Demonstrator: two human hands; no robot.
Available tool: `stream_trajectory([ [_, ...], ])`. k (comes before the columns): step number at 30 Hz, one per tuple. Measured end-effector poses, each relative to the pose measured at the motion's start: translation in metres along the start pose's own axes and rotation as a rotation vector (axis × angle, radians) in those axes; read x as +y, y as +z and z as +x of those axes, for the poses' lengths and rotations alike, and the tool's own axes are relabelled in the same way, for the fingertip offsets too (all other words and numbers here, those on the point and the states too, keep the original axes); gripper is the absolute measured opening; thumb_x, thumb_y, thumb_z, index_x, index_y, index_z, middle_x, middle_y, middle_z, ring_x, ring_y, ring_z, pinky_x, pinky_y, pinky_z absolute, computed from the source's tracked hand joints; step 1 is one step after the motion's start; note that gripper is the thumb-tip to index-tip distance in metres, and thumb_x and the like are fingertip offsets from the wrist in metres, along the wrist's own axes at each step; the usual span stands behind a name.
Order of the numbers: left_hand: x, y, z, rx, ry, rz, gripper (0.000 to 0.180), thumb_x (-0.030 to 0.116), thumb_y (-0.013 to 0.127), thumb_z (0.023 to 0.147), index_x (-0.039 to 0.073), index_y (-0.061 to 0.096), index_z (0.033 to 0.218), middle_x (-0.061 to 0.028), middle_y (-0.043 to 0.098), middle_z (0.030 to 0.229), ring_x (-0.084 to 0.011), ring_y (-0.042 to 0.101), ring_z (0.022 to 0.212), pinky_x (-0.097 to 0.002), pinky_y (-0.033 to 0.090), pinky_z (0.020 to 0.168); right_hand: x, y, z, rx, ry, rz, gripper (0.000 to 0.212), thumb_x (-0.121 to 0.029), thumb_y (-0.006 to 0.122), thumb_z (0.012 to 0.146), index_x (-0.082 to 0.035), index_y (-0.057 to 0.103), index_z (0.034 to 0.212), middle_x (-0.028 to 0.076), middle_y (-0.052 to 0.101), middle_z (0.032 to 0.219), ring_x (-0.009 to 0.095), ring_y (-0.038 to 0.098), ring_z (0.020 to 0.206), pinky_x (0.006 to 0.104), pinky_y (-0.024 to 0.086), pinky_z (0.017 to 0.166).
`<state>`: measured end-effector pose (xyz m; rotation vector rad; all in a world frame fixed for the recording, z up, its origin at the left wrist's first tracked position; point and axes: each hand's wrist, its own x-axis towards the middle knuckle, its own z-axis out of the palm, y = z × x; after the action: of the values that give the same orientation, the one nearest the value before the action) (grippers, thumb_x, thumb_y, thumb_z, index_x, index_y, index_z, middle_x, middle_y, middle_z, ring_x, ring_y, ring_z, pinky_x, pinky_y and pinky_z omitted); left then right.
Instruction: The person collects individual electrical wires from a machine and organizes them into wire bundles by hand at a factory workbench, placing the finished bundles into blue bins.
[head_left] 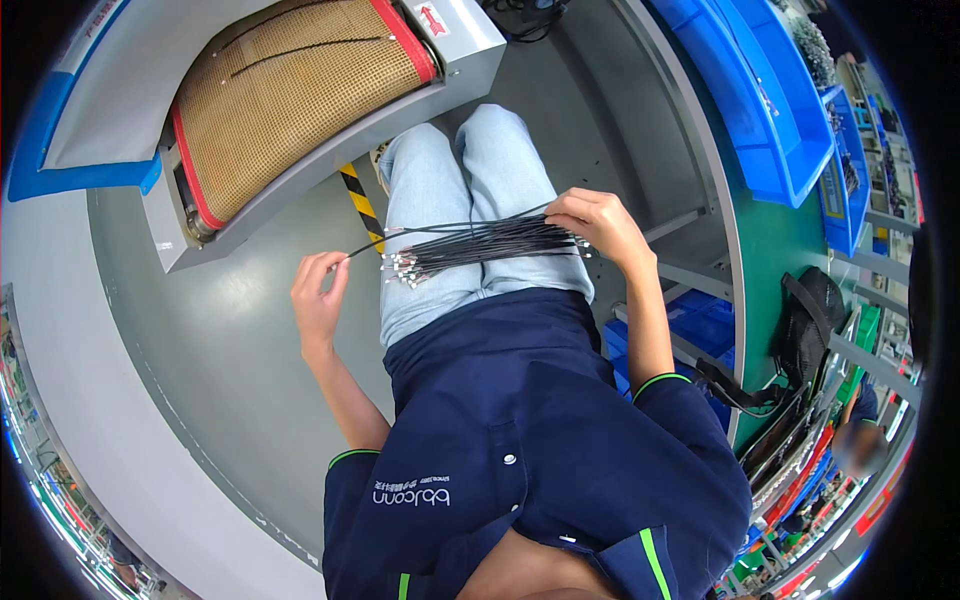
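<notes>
Across my thighs lies a bundle of thin black cables [480, 246], with small white connectors [408, 268] clustered at its left end. My left hand [320, 288], out to the left of my legs, pinches the end of one black cable [372, 246] between thumb and fingertips. That cable runs rightward above the bundle. At the bundle's right end, my right hand [600, 226] has its thumb and fingers closed on black cable. Its fingers hide exactly how many strands are in the grip.
A conveyor with a tan mesh belt [300, 100] and red edges stands ahead to the left; two black cables lie on it. To the right, a green-topped bench [775, 235] carries blue bins [765, 110] and a black bag [812, 315]. Blue crates [700, 320] sit beneath.
</notes>
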<state>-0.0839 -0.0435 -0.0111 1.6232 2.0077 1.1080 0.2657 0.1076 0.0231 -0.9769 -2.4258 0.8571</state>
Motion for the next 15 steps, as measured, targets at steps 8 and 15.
stream_trajectory([
  [8, 0.012, 0.002, 0.0, -0.012, 0.016, -0.005, 0.01, -0.003, 0.068, 0.078, 0.0, 0.065, 0.088, -0.0079, 0.064, 0.085, -0.0184, 0.06, 0.077, -0.0284, 0.05, 0.068, 0.003, -0.011, -0.006, 0.098, -0.033, 0.082, 0.008, -0.005, 0.072, 0.074, -0.002, 0.068, 0.08, 0.005, 0.065, 0.077, 0.017, 0.063, 0.067, 0.028, 0.048, 0.057],
  [15, 0.014, 0.003, -0.001, -0.019, 0.018, 0.008, 0.01, -0.003, 0.068, 0.078, 0.0, 0.065, 0.088, -0.008, 0.064, 0.086, -0.0183, 0.06, 0.077, -0.0283, 0.05, 0.068, 0.001, -0.017, -0.009, 0.121, 0.006, 0.176, 0.007, -0.007, 0.075, 0.074, -0.004, 0.07, 0.078, 0.004, 0.064, 0.071, 0.013, 0.059, 0.062, 0.0262, 0.044, 0.052],
])
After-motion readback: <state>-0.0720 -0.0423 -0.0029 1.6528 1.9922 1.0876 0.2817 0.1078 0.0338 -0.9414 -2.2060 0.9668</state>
